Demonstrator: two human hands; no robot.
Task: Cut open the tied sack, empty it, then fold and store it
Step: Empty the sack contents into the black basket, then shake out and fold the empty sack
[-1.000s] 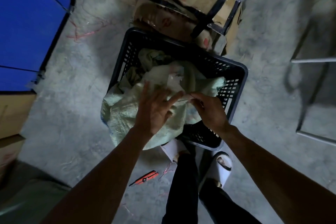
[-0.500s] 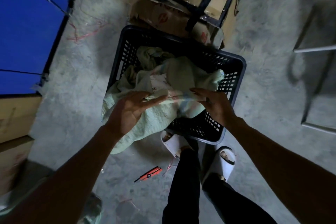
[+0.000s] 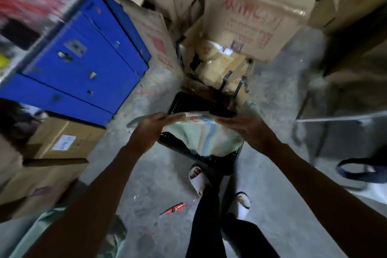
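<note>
A pale green woven sack [image 3: 206, 139] with faint coloured stripes hangs lifted above a black plastic crate [image 3: 211, 161] on the concrete floor. My left hand [image 3: 149, 132] grips the sack's upper left edge. At the upper right edge my right hand [image 3: 250, 130] holds the sack. The sack's lower part droops into the crate and hides what is inside. An orange utility knife [image 3: 173, 208] lies on the floor near my feet, apart from both hands.
Blue metal cabinets [image 3: 83, 69] stand at left, with cardboard boxes [image 3: 60, 142] below them. Stacked cartons [image 3: 251, 16] crowd behind the crate. A metal frame [image 3: 335, 119] and a dark strap [image 3: 362, 170] lie at right. My sandalled feet [image 3: 198, 179] stand just behind the crate.
Both hands have raised the sack out of the crate and spread its top edge. The view has tilted upward, showing more cabinets and cartons.
</note>
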